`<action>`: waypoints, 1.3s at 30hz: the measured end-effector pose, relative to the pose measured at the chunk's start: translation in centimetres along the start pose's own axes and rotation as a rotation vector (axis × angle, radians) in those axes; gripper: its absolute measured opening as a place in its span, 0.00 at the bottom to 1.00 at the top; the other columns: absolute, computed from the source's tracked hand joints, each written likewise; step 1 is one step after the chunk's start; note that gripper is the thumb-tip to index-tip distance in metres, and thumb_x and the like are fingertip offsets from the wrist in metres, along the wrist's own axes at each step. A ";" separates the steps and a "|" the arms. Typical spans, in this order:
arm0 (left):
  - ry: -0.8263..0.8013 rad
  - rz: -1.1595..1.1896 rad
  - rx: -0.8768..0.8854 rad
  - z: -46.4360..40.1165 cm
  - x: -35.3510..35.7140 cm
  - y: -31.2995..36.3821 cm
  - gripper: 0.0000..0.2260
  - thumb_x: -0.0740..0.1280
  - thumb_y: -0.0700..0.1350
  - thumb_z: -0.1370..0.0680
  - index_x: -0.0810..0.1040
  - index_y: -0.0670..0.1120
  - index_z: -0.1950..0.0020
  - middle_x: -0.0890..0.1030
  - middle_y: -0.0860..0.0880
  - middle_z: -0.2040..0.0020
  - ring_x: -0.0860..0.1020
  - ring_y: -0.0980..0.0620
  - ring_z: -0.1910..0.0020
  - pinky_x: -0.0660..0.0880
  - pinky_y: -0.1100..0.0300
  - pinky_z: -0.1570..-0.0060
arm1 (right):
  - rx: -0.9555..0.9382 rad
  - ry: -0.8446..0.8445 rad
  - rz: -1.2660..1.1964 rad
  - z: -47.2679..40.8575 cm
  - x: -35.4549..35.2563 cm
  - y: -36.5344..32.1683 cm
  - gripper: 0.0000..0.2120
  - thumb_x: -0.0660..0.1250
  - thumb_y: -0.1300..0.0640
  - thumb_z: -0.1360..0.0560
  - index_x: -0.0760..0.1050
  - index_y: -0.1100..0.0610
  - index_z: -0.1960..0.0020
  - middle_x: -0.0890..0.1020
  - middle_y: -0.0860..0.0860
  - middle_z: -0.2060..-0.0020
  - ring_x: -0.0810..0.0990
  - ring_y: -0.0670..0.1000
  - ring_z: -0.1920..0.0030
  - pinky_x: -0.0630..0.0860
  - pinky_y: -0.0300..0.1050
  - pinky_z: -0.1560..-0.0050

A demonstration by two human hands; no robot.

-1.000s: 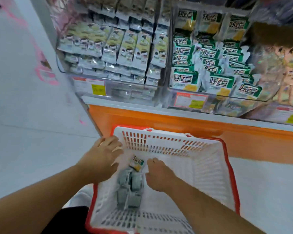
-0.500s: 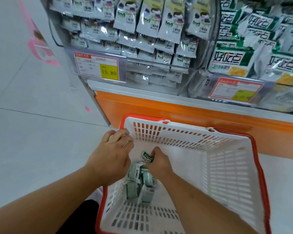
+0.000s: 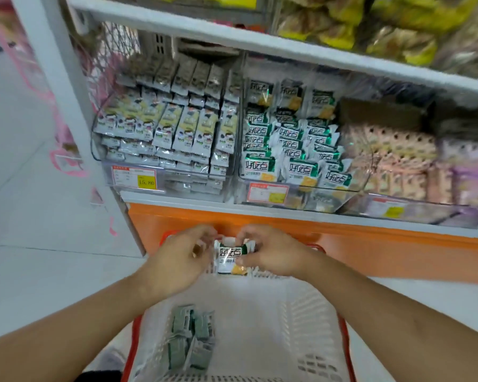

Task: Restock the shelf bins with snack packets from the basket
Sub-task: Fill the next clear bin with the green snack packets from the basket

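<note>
**Both hands lift a green snack packet over the basket**

A person stands at a shop shelf with both arms stretched out over a white, red-rimmed basket. Between the two hands, raised above the basket's far rim, sits one green-and-white snack packet, its printed face turned up toward the camera. The right hand pinches the packet's right edge, thumb on the front and fingers curled behind. The left hand is curled at the packet's left edge and appears to grip it, though blur hides the exact contact. The packet is in the air, touching neither basket nor shelf.

Down in the basket, near its left wall, lies a heap of grey-green packets, well below and nearer the person than the held one.

Straight ahead on the shelf, a clear bin holds stacked packets of the same green brand, with a red-bordered price tag on its front. The bin to its left is filled with pale, upright packets and carries a yellow price label. An orange panel runs below the shelf edge, directly behind the hands.
</note>
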State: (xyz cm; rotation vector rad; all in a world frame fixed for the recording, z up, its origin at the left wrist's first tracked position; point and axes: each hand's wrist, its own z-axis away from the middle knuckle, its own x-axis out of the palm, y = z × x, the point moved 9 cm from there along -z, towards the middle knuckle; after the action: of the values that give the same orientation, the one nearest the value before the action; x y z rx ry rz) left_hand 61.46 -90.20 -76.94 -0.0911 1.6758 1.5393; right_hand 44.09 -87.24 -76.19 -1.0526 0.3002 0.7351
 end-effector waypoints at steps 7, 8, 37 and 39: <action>0.029 0.150 0.126 -0.7 -3.8 13.6 0.16 0.78 0.54 0.26 0.79 0.68 0.43 0.85 0.52 0.52 0.84 0.55 0.55 0.83 0.47 0.50 | -0.157 0.235 -0.121 8.1 -9.9 -4.9 0.11 0.76 0.51 0.22 0.77 0.51 0.45 0.80 0.46 0.61 0.80 0.49 0.65 0.75 0.48 0.59; 0.055 0.094 0.137 -1.3 -4.4 14.9 0.17 0.79 0.56 0.28 0.79 0.68 0.43 0.84 0.54 0.51 0.83 0.57 0.55 0.83 0.48 0.50 | -0.187 0.280 -0.129 8.6 -11.0 -5.3 0.10 0.76 0.49 0.22 0.77 0.50 0.46 0.79 0.46 0.63 0.81 0.50 0.65 0.76 0.50 0.59; 0.519 -0.721 0.171 -28.7 -7.6 21.8 0.21 0.71 0.70 0.28 0.79 0.56 0.46 0.83 0.49 0.50 0.80 0.42 0.47 0.76 0.51 0.49 | -0.043 0.726 0.319 5.2 -21.0 3.5 0.41 0.51 0.34 0.17 0.28 0.47 0.17 0.25 0.37 0.22 0.29 0.41 0.20 0.36 0.40 0.24; 0.525 -0.706 0.145 -28.6 -8.0 21.5 0.20 0.72 0.69 0.27 0.79 0.55 0.47 0.83 0.49 0.52 0.80 0.43 0.49 0.77 0.51 0.50 | -0.043 0.723 0.323 5.2 -21.0 3.4 0.41 0.50 0.33 0.17 0.28 0.47 0.17 0.25 0.37 0.22 0.29 0.41 0.20 0.36 0.41 0.25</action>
State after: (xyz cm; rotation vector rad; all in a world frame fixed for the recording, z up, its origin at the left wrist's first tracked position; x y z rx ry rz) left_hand 39.80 -113.00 -58.06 -0.9708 1.8539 0.8896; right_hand 25.94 -90.17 -64.35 -1.3035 1.0979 0.6224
